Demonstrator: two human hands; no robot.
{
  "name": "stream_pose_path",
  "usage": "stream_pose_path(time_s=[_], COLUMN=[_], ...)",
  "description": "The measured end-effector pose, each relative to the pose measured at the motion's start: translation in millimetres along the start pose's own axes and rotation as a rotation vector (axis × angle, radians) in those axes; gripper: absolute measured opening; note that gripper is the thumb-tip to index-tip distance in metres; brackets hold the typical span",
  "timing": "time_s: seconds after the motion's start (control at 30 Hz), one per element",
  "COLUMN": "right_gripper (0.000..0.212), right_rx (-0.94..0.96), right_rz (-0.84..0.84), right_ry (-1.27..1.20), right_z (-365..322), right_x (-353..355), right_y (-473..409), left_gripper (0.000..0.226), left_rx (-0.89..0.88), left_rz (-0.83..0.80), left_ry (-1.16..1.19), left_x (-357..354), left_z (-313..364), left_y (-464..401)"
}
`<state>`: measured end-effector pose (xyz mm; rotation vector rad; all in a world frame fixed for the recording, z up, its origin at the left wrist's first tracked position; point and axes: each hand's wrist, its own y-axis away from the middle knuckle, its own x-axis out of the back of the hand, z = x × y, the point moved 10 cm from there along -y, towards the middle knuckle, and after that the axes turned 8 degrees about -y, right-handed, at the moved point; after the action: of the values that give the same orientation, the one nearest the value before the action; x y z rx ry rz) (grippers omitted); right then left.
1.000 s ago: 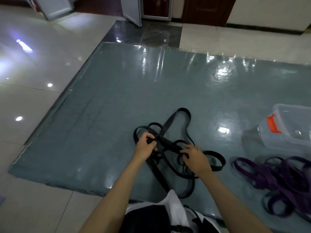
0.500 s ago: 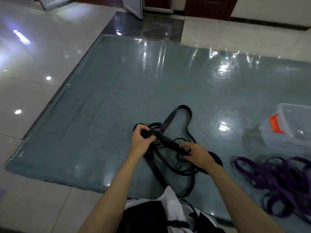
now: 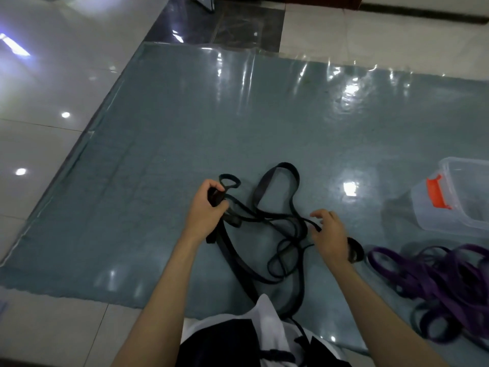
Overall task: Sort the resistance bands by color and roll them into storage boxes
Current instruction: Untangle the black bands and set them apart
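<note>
A tangle of black resistance bands (image 3: 280,229) lies on the blue-grey mat in front of me. My left hand (image 3: 205,207) grips a bunched part of the black bands, with a small loop sticking out past its fingers. My right hand (image 3: 329,234) hovers over the tangle's right side with fingers loosely spread, touching a strand. A pile of purple bands (image 3: 434,282) lies at the lower right. A clear plastic storage box (image 3: 460,200) with an orange latch stands at the right edge.
The blue-grey mat (image 3: 185,128) covers the floor, glossy with reflections. White tiles (image 3: 39,154) border it on the left and near side. A dark doorway strip runs along the top.
My left hand has pulled the gathered black band up and to the left. My right hand has let go of the strand it pinched and opened.
</note>
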<state>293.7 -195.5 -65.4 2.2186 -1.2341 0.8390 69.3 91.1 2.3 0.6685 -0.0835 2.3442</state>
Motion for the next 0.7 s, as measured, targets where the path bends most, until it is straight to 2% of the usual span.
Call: stream_pose_path(time_s=[0.1, 0.17, 0.23, 0.3, 0.4, 0.5, 0.6, 0.7], right_gripper=[0.024, 0.018, 0.018, 0.022, 0.028, 0.026, 0.015, 0.010], right_rx=[0.017, 0.065, 0.162, 0.228, 0.149, 0.080, 0.077, 0.041], right_rz=[0.009, 0.113, 0.202, 0.181, 0.067, -0.034, -0.062, -0.099], right_ry=[-0.027, 0.022, 0.130, 0.180, 0.285, 0.467, 0.491, 0.453], right_z=[-3.4, -10.1, -23.0, -31.9, -22.5, -16.4, -17.6, -10.3], right_x=[-9.5, -3.9, 1.2, -3.9, -22.3, -41.8, -47.9, -48.1], right_y=[4.4, 8.8, 18.0, 29.5, 45.7, 63.8, 68.3, 70.4], left_gripper=[0.038, 0.028, 0.018, 0.014, 0.021, 0.042, 0.062, 0.060], left_rx=[-0.113, -0.169, -0.168, -0.150, -0.150, -0.132, -0.142, -0.151], left_rz=[-0.217, -0.344, -0.405, -0.411, -0.391, -0.492, -0.620, -0.591], left_ry=[-0.137, -0.275, -0.372, -0.423, -0.470, -0.590, -0.821, -0.909], left_x=[-44.9, -79.7, -107.5, -125.6, -140.4, -160.9, -183.5, -192.8], left_z=[8.0, 4.0, -5.1, -12.5, -17.5, -26.5, -38.2, -42.6], left_y=[7.2, 17.5, 27.9, 36.6, 44.9, 54.8, 72.8, 82.6])
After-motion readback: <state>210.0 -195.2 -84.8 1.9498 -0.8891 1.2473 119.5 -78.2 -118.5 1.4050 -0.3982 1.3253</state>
